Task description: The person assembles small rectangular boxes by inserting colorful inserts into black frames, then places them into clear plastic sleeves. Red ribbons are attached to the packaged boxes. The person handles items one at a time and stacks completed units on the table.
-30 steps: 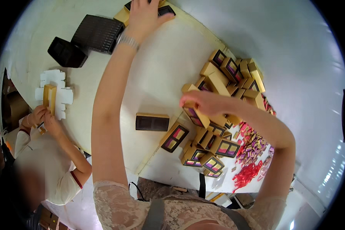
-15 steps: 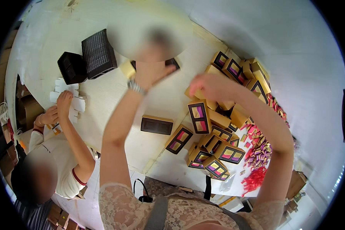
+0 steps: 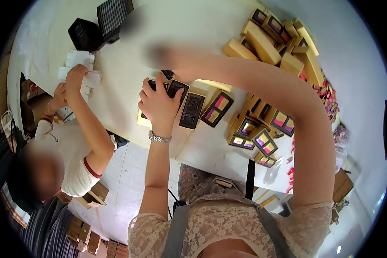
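One gold box with a black insert (image 3: 192, 110) lies on a white table (image 3: 122, 92). Just left of it, the left hand (image 3: 158, 106) spreads its fingers wide across similar boxes (image 3: 175, 88). Beyond it, the right hand (image 3: 182, 64) is blurred; whether its fingers grip anything cannot be told. Just right of it sits a filled box (image 3: 217, 109) with pink and yellow pieces (image 3: 219, 102). Any print is too small to read.

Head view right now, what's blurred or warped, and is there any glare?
In the head view, a smeared patch at the top hides part of the right hand, while the left hand looks fairly sharp; in the head view, the left edge of the table looks bowed and the corners go black; in the head view, a small bright spot glares at lower right.
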A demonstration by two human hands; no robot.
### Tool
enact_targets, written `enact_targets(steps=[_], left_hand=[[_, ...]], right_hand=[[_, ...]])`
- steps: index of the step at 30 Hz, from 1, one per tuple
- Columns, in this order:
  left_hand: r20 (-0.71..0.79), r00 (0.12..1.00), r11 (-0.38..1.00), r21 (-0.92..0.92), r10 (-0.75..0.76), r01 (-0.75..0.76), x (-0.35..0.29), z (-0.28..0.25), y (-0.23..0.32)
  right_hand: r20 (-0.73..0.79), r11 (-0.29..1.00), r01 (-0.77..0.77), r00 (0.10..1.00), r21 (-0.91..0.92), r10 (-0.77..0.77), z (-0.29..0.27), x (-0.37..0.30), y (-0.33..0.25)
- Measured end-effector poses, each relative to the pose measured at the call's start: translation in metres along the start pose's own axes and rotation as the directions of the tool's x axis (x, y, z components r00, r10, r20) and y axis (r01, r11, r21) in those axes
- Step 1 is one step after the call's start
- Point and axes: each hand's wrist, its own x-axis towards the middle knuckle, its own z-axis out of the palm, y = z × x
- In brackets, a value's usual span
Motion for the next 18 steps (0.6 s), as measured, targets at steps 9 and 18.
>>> enact_targets(steps=[9,18], left_hand=[[-0.011,0.992,0.992,0.0,-0.128,0.128,-0.133,0.019,-0.01],[-0.362,0.903,0.938,-0.161,0.233,-0.307,-0.21,0.034,0.006]], right_hand=[[0.202,0.956,0.241,0.957,-0.168,-0.206,0.018,-0.068,-0.117],[0.021,0.998,-0.004,1.0,-0.056,0.005,0.07,-0.149,-0.167]])
